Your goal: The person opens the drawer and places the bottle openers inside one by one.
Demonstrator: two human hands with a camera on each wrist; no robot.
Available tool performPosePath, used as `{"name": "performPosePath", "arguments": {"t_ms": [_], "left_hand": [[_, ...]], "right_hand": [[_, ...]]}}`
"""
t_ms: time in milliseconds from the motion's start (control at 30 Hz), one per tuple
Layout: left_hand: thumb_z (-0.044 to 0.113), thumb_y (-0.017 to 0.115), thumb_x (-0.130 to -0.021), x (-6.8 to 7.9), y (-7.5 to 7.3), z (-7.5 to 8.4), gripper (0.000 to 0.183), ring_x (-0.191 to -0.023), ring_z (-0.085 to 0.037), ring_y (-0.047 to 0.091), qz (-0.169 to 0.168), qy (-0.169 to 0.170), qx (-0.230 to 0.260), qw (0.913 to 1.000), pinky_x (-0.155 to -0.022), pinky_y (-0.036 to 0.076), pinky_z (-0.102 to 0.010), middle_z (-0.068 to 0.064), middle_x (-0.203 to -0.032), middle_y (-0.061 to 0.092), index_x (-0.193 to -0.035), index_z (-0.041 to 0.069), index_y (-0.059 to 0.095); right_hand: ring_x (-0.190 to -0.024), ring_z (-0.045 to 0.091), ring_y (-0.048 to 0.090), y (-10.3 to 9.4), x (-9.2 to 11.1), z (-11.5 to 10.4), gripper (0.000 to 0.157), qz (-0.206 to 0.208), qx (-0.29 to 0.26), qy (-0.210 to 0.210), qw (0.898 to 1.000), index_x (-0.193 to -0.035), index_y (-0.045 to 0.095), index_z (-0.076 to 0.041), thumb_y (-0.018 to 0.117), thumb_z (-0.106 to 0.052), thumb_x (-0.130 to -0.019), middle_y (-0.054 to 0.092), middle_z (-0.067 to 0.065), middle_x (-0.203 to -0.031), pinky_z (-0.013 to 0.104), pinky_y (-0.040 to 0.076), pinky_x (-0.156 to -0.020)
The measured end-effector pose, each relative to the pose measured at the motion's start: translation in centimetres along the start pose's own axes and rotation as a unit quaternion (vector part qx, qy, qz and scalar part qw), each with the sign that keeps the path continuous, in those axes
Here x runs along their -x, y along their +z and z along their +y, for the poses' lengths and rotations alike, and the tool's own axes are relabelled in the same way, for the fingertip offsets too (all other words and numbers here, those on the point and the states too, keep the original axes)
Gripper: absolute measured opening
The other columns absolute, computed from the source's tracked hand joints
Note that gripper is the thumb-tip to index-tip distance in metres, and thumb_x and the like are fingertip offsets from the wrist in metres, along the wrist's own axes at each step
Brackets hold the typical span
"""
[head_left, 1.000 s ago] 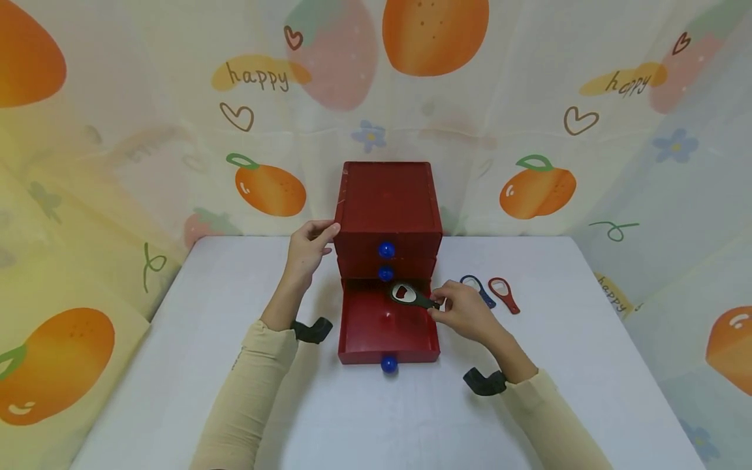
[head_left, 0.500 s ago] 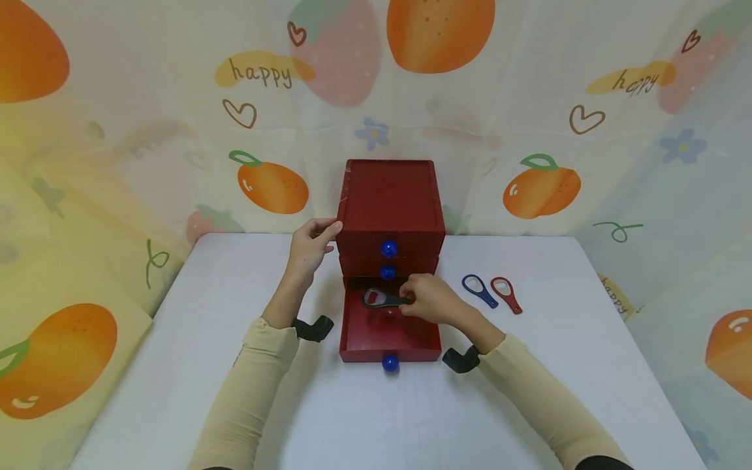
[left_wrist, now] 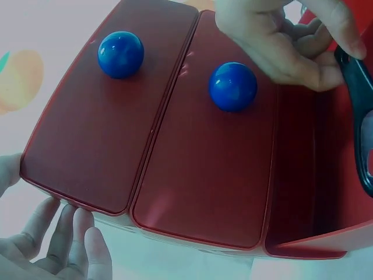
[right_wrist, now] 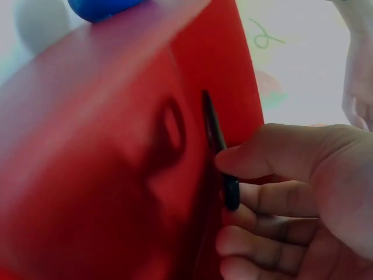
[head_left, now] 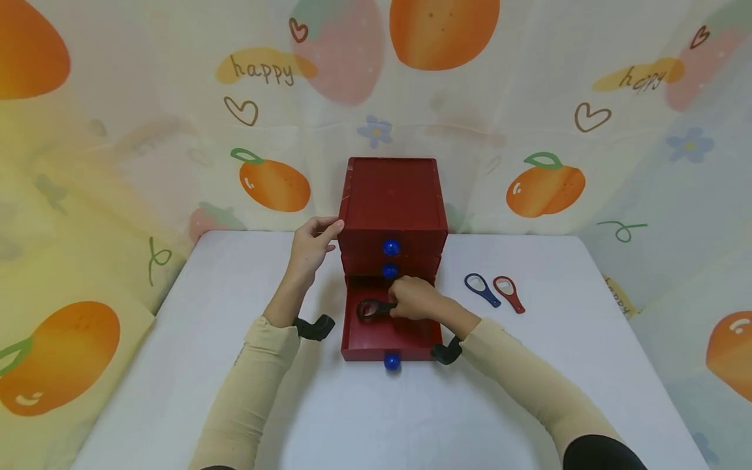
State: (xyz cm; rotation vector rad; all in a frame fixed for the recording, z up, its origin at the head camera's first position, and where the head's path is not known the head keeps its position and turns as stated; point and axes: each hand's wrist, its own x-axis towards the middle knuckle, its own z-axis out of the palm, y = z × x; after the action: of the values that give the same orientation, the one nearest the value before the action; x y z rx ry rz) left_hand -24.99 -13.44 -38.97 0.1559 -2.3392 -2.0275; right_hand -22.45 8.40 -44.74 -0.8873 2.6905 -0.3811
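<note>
My right hand (head_left: 414,298) pinches the handle end of a black bottle opener (head_left: 371,310) over the pulled-out bottom drawer (head_left: 364,343) of a red drawer cabinet (head_left: 392,196). Thumb and fingers meet on its handle in the right wrist view, and the bottle opener (right_wrist: 214,125) stands edge-on to that camera with its shadow on the drawer floor. Whether it touches the floor I cannot tell. In the head view my left hand (head_left: 311,247) touches the cabinet's left side near its front corner. Its fingers (left_wrist: 61,236) lie fairly straight against that side in the left wrist view.
Right of the cabinet lie a blue bottle opener (head_left: 483,290) and a red bottle opener (head_left: 509,294) on the white table (head_left: 517,378). Two upper drawers are closed, with blue knobs (head_left: 391,247). A fruit-print curtain (head_left: 464,124) stands behind the table.
My right hand has carried the black bottle opener leftward from the drawer's right edge and lowered it into the drawer. My left hand stays at the cabinet's side.
</note>
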Motion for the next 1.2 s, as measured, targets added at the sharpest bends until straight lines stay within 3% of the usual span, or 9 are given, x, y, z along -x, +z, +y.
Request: {"name": "performPosePath", "arguments": {"t_ms": [267, 567, 833, 1000, 1200], "left_hand": [[0.033, 0.065, -0.093, -0.1, -0.1, 0.0, 0.042, -0.095, -0.013, 0.059, -0.002, 0.001, -0.002, 1.0, -0.088, 0.055, -0.035, -0.007, -0.11, 0.063, -0.124, 0.005, 0.062], [0.034, 0.065, -0.093, 0.0, -0.1, -0.1, 0.041, -0.096, -0.014, 0.059, -0.003, 0.004, 0.0, 1.0, -0.092, 0.054, -0.039, -0.006, -0.109, 0.063, -0.124, 0.006, 0.062], [0.036, 0.064, -0.094, 0.1, 0.0, -0.2, 0.042, -0.1, -0.017, 0.058, -0.006, 0.0, -0.007, 1.0, -0.092, 0.055, -0.037, -0.01, -0.114, 0.062, -0.124, 0.008, 0.061], [0.037, 0.063, -0.094, 0.0, -0.1, -0.2, 0.042, -0.103, -0.019, 0.059, -0.004, -0.005, -0.013, 0.9999, -0.093, 0.055, -0.037, -0.012, -0.118, 0.063, -0.124, 0.008, 0.061], [0.039, 0.063, -0.093, 0.0, -0.2, -0.2, 0.044, -0.104, -0.02, 0.059, -0.005, -0.007, -0.014, 0.9999, -0.093, 0.055, -0.037, -0.012, -0.12, 0.063, -0.126, 0.009, 0.06]], "right_hand": [[-0.057, 0.011, 0.041, -0.2, -0.8, -0.6, 0.025, -0.02, 0.023, 0.001, 1.0, -0.065, 0.059, -0.011, 0.076, -0.02, -0.08, 0.044, -0.005, -0.059, 0.025, 0.031, -0.053], [-0.069, 0.015, 0.049, 1.2, -1.4, -0.6, 0.019, -0.074, 0.033, 0.034, 0.996, -0.079, 0.062, -0.008, 0.073, -0.022, -0.087, 0.057, 0.002, -0.074, 0.03, 0.043, -0.065], [-0.069, 0.015, 0.052, 2.9, -1.1, -0.4, 0.014, -0.053, 0.025, 0.042, 0.997, -0.087, 0.066, -0.009, 0.072, -0.021, -0.086, 0.061, 0.0, -0.076, 0.028, 0.047, -0.066], [-0.07, 0.015, 0.053, 1.7, 0.0, -0.3, 0.015, -0.034, -0.022, 0.045, 0.998, -0.091, 0.069, -0.01, 0.071, -0.024, -0.088, 0.061, 0.0, -0.076, 0.027, 0.048, -0.065], [-0.087, 0.017, 0.058, -0.4, 2.1, 0.4, 0.026, -0.019, -0.067, 0.049, 0.996, -0.109, 0.071, -0.009, 0.068, -0.028, -0.091, 0.07, 0.003, -0.098, 0.034, 0.054, -0.081]]}}
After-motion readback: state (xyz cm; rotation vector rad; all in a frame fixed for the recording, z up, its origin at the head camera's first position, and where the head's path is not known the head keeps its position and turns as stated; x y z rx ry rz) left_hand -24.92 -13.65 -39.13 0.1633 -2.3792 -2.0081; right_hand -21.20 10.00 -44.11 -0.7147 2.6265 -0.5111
